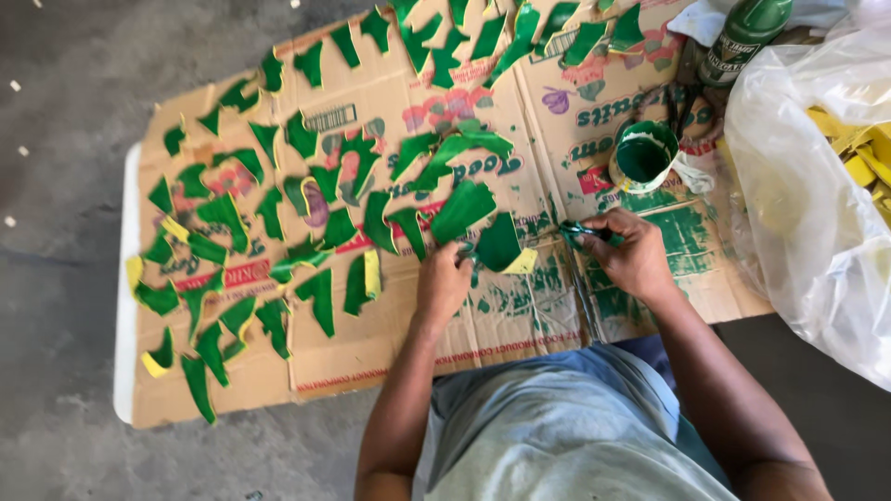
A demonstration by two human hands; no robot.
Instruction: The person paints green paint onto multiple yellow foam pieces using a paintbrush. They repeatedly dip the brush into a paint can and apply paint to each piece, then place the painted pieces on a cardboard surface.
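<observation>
My left hand (444, 283) pinches a curved piece (501, 246) that is mostly green with a yellow corner, holding it down on the flattened cardboard sheet (390, 357). My right hand (631, 252) grips a paintbrush (583, 230) with a green-smeared tip pointing left toward that piece. A small tub of green paint (642, 156) stands just beyond my right hand. Several green-painted curved pieces (278, 241) lie spread over the cardboard to the left and far side.
A green paint can (742, 37) stands at the far right corner. A large clear plastic bag (817, 204) with yellow pieces inside lies on the right. The cardboard rests on a white board (123, 306) over a grey concrete floor.
</observation>
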